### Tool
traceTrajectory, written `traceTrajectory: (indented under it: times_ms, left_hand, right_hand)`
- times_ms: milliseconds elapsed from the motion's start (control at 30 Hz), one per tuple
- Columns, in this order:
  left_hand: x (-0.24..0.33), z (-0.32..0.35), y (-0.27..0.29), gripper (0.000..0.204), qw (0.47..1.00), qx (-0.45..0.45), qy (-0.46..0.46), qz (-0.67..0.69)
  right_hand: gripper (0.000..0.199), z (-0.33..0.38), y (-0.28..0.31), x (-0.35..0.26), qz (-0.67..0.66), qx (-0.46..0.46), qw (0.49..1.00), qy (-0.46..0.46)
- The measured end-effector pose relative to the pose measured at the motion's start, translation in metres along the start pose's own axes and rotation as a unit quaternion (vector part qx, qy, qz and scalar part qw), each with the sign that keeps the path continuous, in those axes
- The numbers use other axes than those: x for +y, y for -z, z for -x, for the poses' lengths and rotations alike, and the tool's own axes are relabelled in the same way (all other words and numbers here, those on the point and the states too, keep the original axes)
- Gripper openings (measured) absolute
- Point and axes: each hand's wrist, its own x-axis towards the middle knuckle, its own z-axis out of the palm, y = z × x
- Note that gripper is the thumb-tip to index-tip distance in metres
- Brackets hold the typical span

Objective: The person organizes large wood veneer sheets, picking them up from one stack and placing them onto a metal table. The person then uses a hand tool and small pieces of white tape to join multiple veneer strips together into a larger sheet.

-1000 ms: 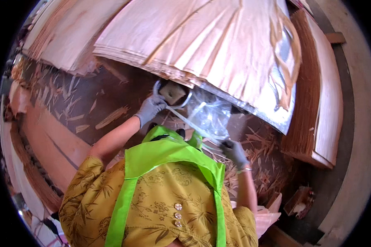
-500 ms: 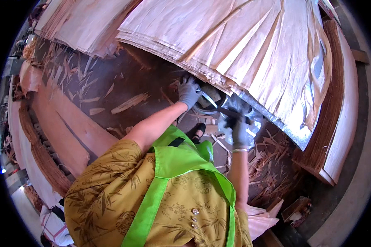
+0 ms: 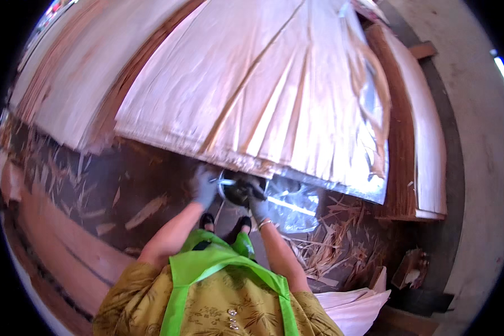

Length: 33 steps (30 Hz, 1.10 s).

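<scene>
My left hand (image 3: 204, 189), in a grey glove and smeared by motion, is closed at one end of a short white strip (image 3: 226, 182). The strip lies over a dark round container (image 3: 234, 195) under the front edge of a tall stack of pale wood veneer sheets (image 3: 252, 101). On the container's other side, my gloved right hand (image 3: 257, 204) has its fingers curled in, with something dark at the fingertips that I cannot make out. Beside the right hand is a crumpled clear plastic bag (image 3: 297, 208). The stack's edge partly hides the container.
More veneer stacks stand at the left (image 3: 95, 73) and right (image 3: 425, 140). A metal sheet edge (image 3: 347, 190) juts from under the middle stack. Wood scraps (image 3: 336, 241) litter the floor. Long pale boards (image 3: 67, 241) lie at the left, loose veneer (image 3: 353, 308) at the lower right.
The view has shifted, so the stack sits lower and further left. My right hand has moved off the plastic bag, closer to my left hand and over the container.
</scene>
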Motion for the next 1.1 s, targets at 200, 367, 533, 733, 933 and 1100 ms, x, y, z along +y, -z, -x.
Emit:
traceTrajectory:
  times_ms: [200, 367, 533, 733, 933, 1100]
  left_hand:
    - [-0.197, 0.018, 0.249, 0.021, 0.975, 0.129, 0.174, 0.042]
    - [-0.294, 0.146, 0.419, 0.019, 0.866, 0.245, 0.409, -0.154]
    - [-0.266, 0.218, 0.374, 0.017, 0.865, 0.194, 0.443, -0.130]
    - [0.061, 0.178, 0.090, 0.016, 0.985, -0.167, 0.040, 0.015]
    - [0.321, 0.192, -0.078, 0.018, 0.926, -0.293, -0.236, 0.032]
    - [0.417, 0.223, -0.188, 0.021, 0.857, -0.402, -0.291, 0.135]
  right_hand:
    - [0.032, 0.005, 0.007, 0.003, -0.036, -0.020, 0.998, -0.041]
    - [0.030, -0.001, 0.002, -0.001, -0.023, 0.023, 0.995, 0.099]
    - [0.023, 0.015, 0.015, -0.020, 0.089, 0.038, 0.986, 0.135]
    - [0.027, 0.082, 0.107, -0.077, -0.035, -0.208, 0.945, 0.250]
    - [0.029, 0.137, 0.319, -0.013, -0.127, -0.160, 0.972, 0.120]
    - [0.023, 0.201, 0.478, 0.002, -0.165, -0.102, 0.981, -0.013]
